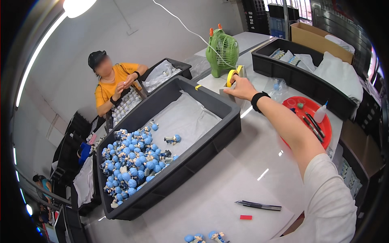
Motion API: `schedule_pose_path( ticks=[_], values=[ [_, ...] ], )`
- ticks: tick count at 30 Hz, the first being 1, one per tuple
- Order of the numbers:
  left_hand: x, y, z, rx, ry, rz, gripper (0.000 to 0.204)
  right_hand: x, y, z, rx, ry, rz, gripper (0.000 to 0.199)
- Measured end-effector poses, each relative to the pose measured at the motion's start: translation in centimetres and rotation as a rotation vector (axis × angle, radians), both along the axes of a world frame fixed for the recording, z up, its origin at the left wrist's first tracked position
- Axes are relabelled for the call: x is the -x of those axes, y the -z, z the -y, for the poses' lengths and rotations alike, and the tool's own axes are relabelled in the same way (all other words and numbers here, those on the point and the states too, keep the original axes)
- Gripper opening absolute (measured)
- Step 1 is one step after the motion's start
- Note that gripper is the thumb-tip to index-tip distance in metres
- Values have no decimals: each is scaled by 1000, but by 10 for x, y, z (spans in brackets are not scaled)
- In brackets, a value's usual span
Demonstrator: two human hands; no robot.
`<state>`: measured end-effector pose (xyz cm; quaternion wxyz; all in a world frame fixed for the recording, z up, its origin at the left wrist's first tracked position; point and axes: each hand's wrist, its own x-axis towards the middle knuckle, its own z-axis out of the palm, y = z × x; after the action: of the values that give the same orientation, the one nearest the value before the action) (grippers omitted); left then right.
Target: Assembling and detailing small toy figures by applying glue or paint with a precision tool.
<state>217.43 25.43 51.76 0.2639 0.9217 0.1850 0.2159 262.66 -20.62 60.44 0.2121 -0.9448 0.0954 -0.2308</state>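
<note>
My right hand, a black band round its wrist, reaches across to a tape dispenser carrying a roll of yellow tape. Its fingers close around the dispenser by the roll. My left hand is out of view. To the left of the right hand stands a large black tray, where many small blue-haired figurines lie heaped over a white sheet. One figurine lies apart from the heap. A strip of yellow tape sticks to the tray's far rim.
Behind the dispenser stands a green fan. A red round tray at right holds pens and a glue bottle. Nearer lie a black pen-like tool, a red piece and figurines. Across the table sits another person.
</note>
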Motion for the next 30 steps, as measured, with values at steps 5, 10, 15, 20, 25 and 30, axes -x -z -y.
schedule_pose_path(
  ticks=[5,10,15,20,25,30],
  values=[
    [6,11,-4,235,-69,30,28,12,-6,31,302,-307,-27,44],
    [-5,1,3,22,-39,45,27,13,-6,24,434,-268,-16,45],
    [-17,-24,19,14,-83,-20,27,8,-8,35,514,-307,-34,42],
    [-11,-29,19,-42,-53,-75,31,-2,-8,12,518,-295,11,38],
    [-22,-39,28,-96,-28,3,29,-35,9,-17,473,-121,8,28],
    [-18,-38,31,-264,-97,-203,27,-59,18,-25,354,-101,11,26]
  ],
)
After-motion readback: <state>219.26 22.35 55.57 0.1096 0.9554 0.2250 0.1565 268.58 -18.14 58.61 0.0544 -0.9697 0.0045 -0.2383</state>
